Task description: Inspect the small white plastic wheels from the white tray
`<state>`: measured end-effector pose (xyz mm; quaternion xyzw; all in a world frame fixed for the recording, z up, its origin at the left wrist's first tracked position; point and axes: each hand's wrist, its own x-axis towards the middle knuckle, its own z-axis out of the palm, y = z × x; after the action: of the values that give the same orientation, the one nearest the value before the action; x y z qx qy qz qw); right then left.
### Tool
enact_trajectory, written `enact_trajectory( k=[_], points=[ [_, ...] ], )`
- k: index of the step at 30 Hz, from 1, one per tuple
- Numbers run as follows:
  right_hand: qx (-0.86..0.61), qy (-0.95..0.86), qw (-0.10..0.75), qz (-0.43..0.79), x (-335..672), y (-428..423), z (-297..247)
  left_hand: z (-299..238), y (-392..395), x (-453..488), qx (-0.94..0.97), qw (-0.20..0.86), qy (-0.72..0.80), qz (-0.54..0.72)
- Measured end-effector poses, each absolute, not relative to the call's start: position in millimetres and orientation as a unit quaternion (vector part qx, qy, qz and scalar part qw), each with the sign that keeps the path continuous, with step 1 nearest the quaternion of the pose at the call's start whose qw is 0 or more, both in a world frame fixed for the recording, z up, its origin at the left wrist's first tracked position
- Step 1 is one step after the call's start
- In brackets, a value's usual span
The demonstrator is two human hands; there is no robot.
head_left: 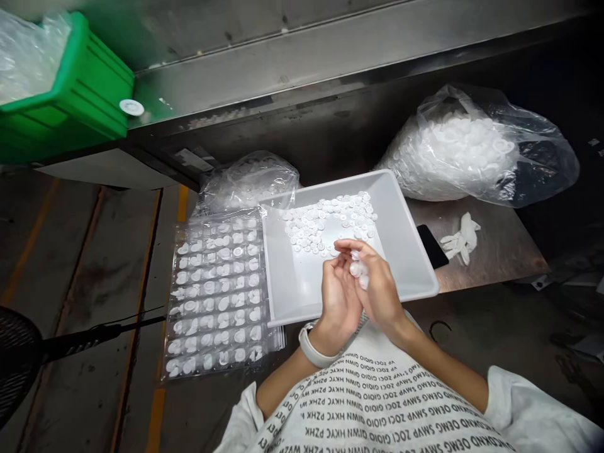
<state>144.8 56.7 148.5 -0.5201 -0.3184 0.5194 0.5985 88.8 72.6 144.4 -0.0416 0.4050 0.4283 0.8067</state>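
Note:
My left hand (338, 296) and my right hand (377, 286) meet over the near part of a white plastic tray (410, 251). Both are curled together around a few small white round caps (357, 270) held between the fingers. A loose heap of the same white caps (330, 220) lies in the far part of the tray. Left of the tray is a stack of clear blister sheets (214, 292), their pockets filled with rows of white caps. A white watch sits on my left wrist.
A large clear bag of white caps (453, 154) lies at the back right, a smaller clear bag (245, 182) behind the sheets. A white glove (460, 239) and a black phone (431, 246) lie right of the tray. A green crate (70, 94) stands far left on a steel bench.

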Motion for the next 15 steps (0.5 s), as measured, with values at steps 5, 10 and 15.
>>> enact_trajectory(
  k=[5,10,15],
  points=[
    [-0.57,-0.522,0.486,0.408,135.2,60.2,139.1,134.7,69.3,82.8,-0.043,0.786,0.414,0.456],
    [-0.571,-0.613,0.422,0.348,125.3,63.4,120.6,120.9,77.2,67.5,0.008,0.741,0.49,0.459],
    [-0.564,-0.648,0.377,0.346,122.4,65.0,101.2,92.5,123.2,24.8,0.098,0.696,0.601,0.381]
  ],
)
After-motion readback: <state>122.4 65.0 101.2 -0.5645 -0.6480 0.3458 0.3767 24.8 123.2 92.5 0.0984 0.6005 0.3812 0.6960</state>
